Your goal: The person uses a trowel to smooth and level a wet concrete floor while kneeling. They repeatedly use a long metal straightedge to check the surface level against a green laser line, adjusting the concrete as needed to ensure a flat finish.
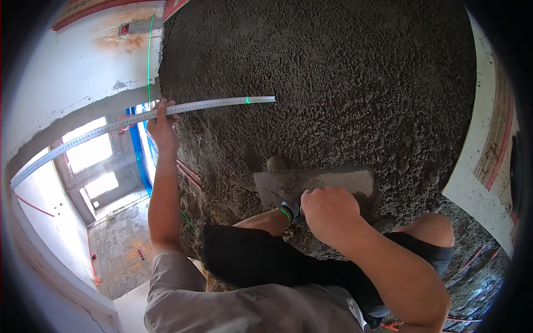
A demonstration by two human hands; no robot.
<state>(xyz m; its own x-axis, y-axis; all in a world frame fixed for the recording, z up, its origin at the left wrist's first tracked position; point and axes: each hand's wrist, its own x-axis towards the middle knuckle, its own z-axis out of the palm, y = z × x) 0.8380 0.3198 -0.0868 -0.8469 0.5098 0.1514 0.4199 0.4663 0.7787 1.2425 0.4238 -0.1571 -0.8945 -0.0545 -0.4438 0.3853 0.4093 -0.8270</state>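
My left hand is closed round a long, pale measuring tape blade with fine marks along it. The blade's free end reaches right over rough, dark wet mortar; its other end runs to the far left. A green laser line crosses the blade near that free end. Low in the middle, my right hand is a fist round the handle of a flat rectangular trowel. Its grey plate lies on or close against the mortar, with wet smears on it. The handle is mostly hidden under the fingers.
My bent knee and black shorts are just below the trowel. A white board borders the mortar on the right. At left are a white wall with a green laser line, bright window openings, a blue pipe and red pipes.
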